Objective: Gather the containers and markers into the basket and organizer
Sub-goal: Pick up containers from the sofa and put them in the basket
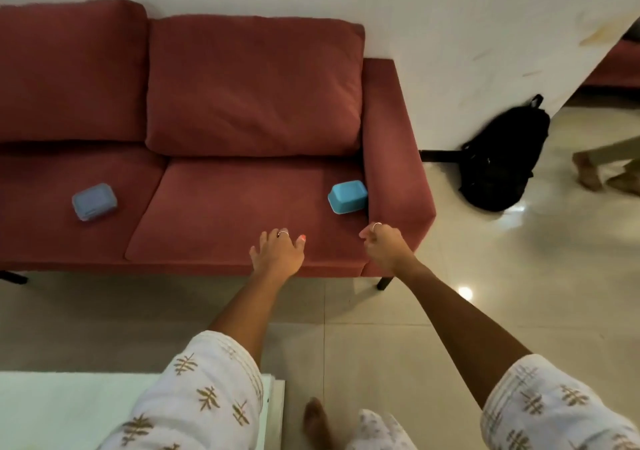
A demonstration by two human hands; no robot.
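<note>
- Reaching toward the sofa (242,186), you have both arms stretched out over its front edge, and neither hand holds anything yet.
- Your right hand (382,245) hangs near the front of the armrest (394,158) with its fingers curled loosely in and nothing between them; your left hand (277,252) is spread, fingers relaxed, over the front of the right seat cushion.
- The nearest target looks to be the bright blue container (348,196), lying on the right seat cushion, pressed up against the inner face of the armrest. It appears to be upside down or tipped, base showing, so expect smooth sloped walls rather than a rim to catch.
- Straighten your right fingers before you arrive, then come down from above and span the short sides; the armrest leaves little room for a finger on that side, so you may do better sliding the container a little toward the middle of the cushion first.
- The cushion is soft, so pressing down will sink it; lift rather than scoop.
- The second container, a grey-blue lidded box (94,202), sits well apart on the left seat cushion. Your left hand is the closer one, though you would likely have to step sideways.
- No basket, organizer or markers show in this view, so plan on turning away once you have a container in each hand; the white tabletop (69,411) at lower left is the only nearby surface visible.
- Mind the black backpack (502,158) on the floor beside the sofa when you step.
</note>
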